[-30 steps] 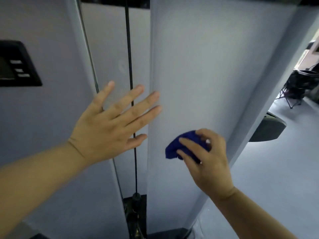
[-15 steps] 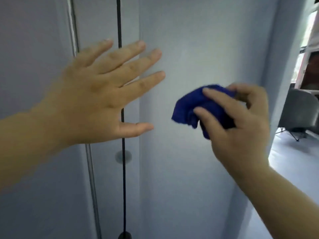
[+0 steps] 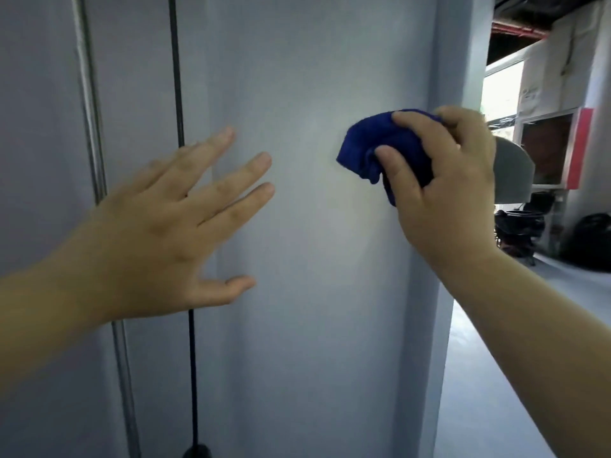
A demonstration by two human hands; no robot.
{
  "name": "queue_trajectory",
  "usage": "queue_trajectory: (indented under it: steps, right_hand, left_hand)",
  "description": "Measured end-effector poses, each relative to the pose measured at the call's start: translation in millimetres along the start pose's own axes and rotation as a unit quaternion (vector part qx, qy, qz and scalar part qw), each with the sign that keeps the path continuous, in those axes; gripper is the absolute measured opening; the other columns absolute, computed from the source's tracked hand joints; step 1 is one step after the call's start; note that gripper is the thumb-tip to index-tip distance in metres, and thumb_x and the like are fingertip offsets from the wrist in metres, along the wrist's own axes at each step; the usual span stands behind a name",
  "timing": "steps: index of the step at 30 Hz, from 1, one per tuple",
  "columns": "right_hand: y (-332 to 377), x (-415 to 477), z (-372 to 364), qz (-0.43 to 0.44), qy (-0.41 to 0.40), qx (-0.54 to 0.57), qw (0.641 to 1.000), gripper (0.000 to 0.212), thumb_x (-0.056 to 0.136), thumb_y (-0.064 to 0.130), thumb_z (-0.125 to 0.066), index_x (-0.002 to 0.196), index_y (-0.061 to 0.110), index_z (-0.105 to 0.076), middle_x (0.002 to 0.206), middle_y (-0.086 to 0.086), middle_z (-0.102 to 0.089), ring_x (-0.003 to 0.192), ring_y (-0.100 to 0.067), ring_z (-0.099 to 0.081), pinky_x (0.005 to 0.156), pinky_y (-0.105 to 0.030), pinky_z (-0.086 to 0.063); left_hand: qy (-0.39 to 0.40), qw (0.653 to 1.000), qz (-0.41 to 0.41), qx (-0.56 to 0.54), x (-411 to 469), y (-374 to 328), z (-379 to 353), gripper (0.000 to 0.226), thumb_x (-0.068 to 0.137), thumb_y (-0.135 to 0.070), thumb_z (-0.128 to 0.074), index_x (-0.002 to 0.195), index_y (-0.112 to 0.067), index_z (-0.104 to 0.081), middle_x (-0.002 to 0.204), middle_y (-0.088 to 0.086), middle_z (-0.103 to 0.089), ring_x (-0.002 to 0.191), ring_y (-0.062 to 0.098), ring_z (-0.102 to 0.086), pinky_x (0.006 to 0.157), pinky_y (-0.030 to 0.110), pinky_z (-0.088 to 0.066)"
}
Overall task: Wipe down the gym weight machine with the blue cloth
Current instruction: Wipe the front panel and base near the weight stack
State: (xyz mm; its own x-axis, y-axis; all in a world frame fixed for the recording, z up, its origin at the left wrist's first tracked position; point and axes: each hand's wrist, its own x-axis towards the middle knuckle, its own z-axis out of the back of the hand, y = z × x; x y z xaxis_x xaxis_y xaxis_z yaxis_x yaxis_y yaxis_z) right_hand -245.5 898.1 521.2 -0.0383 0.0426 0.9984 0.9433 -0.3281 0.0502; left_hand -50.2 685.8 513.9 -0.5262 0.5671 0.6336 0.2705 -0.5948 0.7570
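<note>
The weight machine's pale grey cover panel [image 3: 314, 292] fills most of the view. My right hand [image 3: 443, 180] grips a bunched blue cloth [image 3: 373, 147] and holds it against the panel near its right edge. My left hand [image 3: 172, 233] is spread with straight fingers in front of the panel's left part, level with the cloth; whether it touches the panel I cannot tell.
A black cable [image 3: 180, 94] and a steel guide rod [image 3: 89, 94] run vertically in the gap left of the panel. To the right lie grey floor [image 3: 496, 391], a grey padded seat [image 3: 512, 170], black bags and a window.
The view has risen up the panel. My right hand with the cloth has moved up and right toward the panel's edge. My left hand stays spread and has dropped lower in view.
</note>
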Motion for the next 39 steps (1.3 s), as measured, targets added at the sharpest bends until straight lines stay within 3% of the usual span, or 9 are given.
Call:
queue_trajectory:
  steps: [4,9,16,23,27,29,32,36,39]
  right_hand:
    - [-3.5,-65.4,4.7,0.018,0.049,-0.008,0.999,0.038,0.094,0.031,-0.060,0.126,0.013,-0.063,0.130,-0.015,-0.048,0.112,-0.030,-0.043,0.103,-0.015,-0.024]
    - [-17.2,-109.4,18.9,0.115,0.126,-0.011,0.985,0.036,0.092,0.029,-0.062,0.120,0.008,-0.065,0.128,-0.012,-0.048,0.109,-0.034,-0.047,0.108,-0.016,-0.021]
    - [7.3,-23.8,-3.2,-0.033,-0.008,0.087,0.996,0.034,0.088,0.024,-0.069,0.120,0.016,-0.061,0.127,-0.005,-0.050,0.114,-0.017,-0.041,0.093,-0.005,-0.027]
    - [21.1,-95.6,4.1,0.132,0.135,0.136,0.973,0.055,0.073,0.025,-0.086,0.117,0.012,-0.055,0.125,-0.011,-0.060,0.111,-0.021,-0.052,0.098,-0.021,-0.040]
    - [-6.4,-40.4,21.3,0.010,0.038,0.075,0.996,0.046,0.075,0.030,-0.082,0.114,0.015,-0.063,0.116,0.000,-0.056,0.107,-0.021,-0.047,0.093,-0.026,-0.039]
    - [-12.7,-36.4,27.4,-0.059,0.036,0.083,0.994,0.045,0.076,0.026,-0.081,0.116,0.019,-0.061,0.112,0.008,-0.051,0.107,-0.020,-0.050,0.090,-0.030,-0.042]
    - [-7.6,-81.2,28.8,-0.034,0.094,0.071,0.992,0.045,0.074,0.020,-0.080,0.115,0.018,-0.060,0.117,0.003,-0.054,0.106,-0.022,-0.051,0.089,-0.029,-0.040]
    - [-11.4,-132.5,39.6,0.003,0.172,0.046,0.984,0.048,0.074,0.017,-0.077,0.117,0.025,-0.058,0.126,0.010,-0.048,0.109,-0.018,-0.048,0.088,-0.023,-0.040]
    - [-3.0,-98.8,36.5,-0.119,0.123,0.107,0.979,0.046,0.077,0.016,-0.079,0.118,0.027,-0.060,0.120,0.016,-0.043,0.113,-0.016,-0.047,0.093,-0.022,-0.040]
  left_hand:
    - [-0.011,1.000,0.007,-0.011,-5.3,-2.5,-2.2,0.081,0.088,-0.063,-0.053,0.143,-0.005,-0.044,0.154,0.013,-0.037,0.144,0.041,-0.029,0.095,0.058,-0.044]
    - [-0.023,0.999,0.004,-0.026,-5.0,-0.9,-2.5,0.076,0.087,-0.057,-0.059,0.140,-0.005,-0.046,0.151,0.014,-0.042,0.142,0.041,-0.032,0.088,0.062,-0.049]
    - [-0.025,0.999,0.001,-0.026,-5.4,-2.7,-1.7,0.076,0.087,-0.059,-0.058,0.140,-0.006,-0.044,0.150,0.016,-0.042,0.141,0.044,-0.033,0.088,0.063,-0.049]
    - [-0.030,0.995,-0.086,-0.029,-0.2,-26.5,-2.5,0.070,0.090,-0.058,-0.053,0.145,-0.018,-0.037,0.154,0.014,-0.034,0.137,0.031,-0.038,0.104,0.075,-0.024]
    - [-0.068,0.997,-0.032,0.036,12.9,-27.8,-1.2,0.062,0.093,-0.052,-0.054,0.140,-0.012,-0.047,0.148,0.012,-0.047,0.137,0.027,-0.041,0.115,0.063,-0.002]
    - [-0.075,0.997,-0.013,0.010,19.4,-30.0,1.4,0.061,0.094,-0.049,-0.053,0.141,-0.011,-0.045,0.148,0.012,-0.046,0.138,0.027,-0.041,0.116,0.058,-0.011]
    - [-0.046,0.997,-0.041,-0.055,18.3,-45.9,-1.8,0.062,0.094,-0.046,-0.052,0.145,-0.012,-0.039,0.153,0.011,-0.039,0.138,0.028,-0.041,0.114,0.052,-0.030]
    - [0.019,0.996,-0.065,-0.058,-1.7,-68.5,-15.5,0.063,0.094,-0.044,-0.050,0.148,-0.013,-0.038,0.154,0.010,-0.038,0.139,0.027,-0.042,0.113,0.051,-0.032]
    - [0.031,0.997,-0.039,-0.056,-12.4,-69.3,-11.2,0.064,0.094,-0.045,-0.050,0.146,-0.010,-0.043,0.153,0.010,-0.041,0.138,0.026,-0.044,0.115,0.051,-0.029]
